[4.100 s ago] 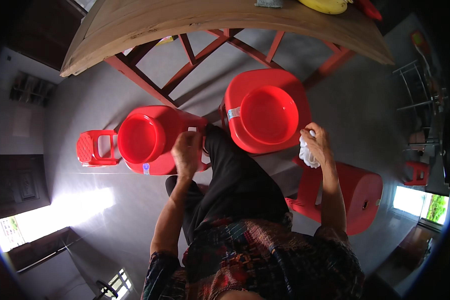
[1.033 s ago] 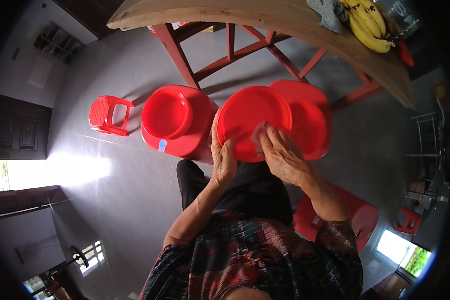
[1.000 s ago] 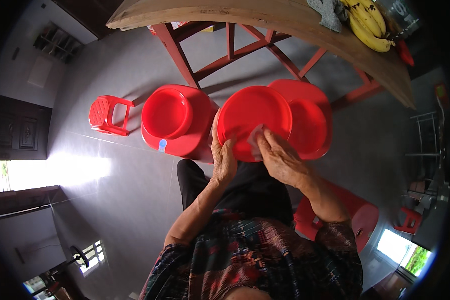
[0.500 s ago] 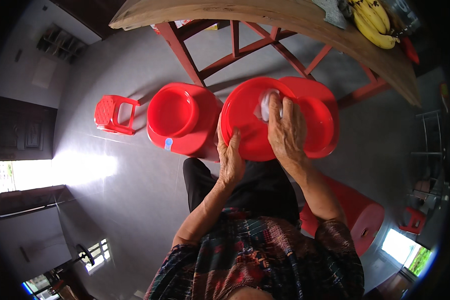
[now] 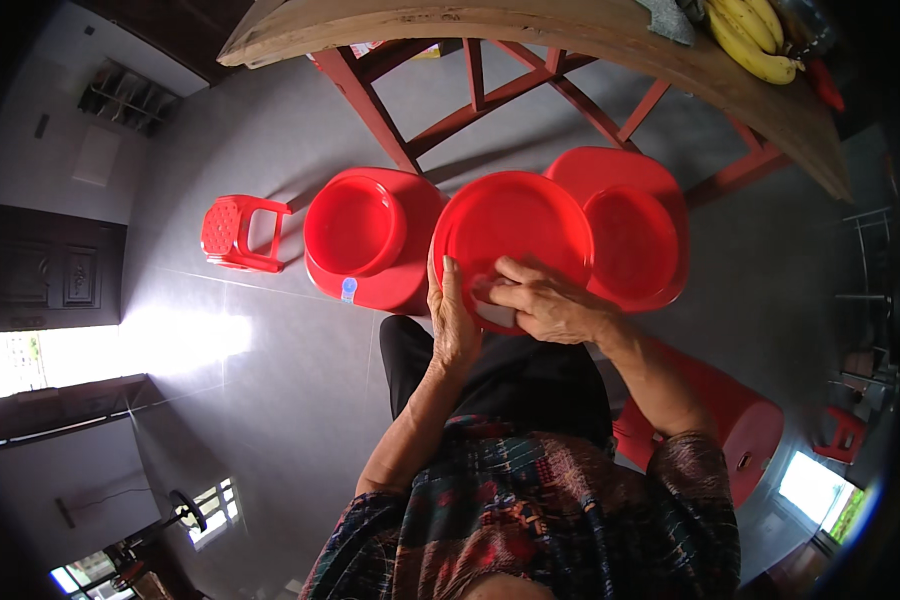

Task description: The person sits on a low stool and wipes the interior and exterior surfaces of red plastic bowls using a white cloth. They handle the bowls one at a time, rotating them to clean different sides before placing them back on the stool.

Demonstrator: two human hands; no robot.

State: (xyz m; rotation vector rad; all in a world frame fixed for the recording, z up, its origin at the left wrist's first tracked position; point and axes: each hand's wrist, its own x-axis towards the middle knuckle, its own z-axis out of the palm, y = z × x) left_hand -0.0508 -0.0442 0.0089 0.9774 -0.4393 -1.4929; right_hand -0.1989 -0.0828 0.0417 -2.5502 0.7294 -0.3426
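In front of me I hold a round red plastic basin [image 5: 520, 225], its inside facing up. My left hand [image 5: 454, 318] grips its left rim, the thumb on the inner side and the other fingers mostly hidden behind. Inside the basin, at its near left edge, my right hand [image 5: 550, 305] presses a pale cloth [image 5: 492, 302] against the wall. A second red basin [image 5: 354, 226] rests on a red stool [image 5: 420, 205] to the left. To the right, another red basin [image 5: 630, 250] lies on a second red stool [image 5: 610, 165].
A wooden table [image 5: 450, 22] on red trestle legs stands ahead, with bananas [image 5: 755, 45] at its far right. A small red stool [image 5: 240, 232] is on the floor to the left. Behind my right arm lies a large red plastic stool [image 5: 730, 430] on its side.
My right hand has brought the cloth from the basin's far right area down to its near left edge. My left hand keeps its hold on the rim.
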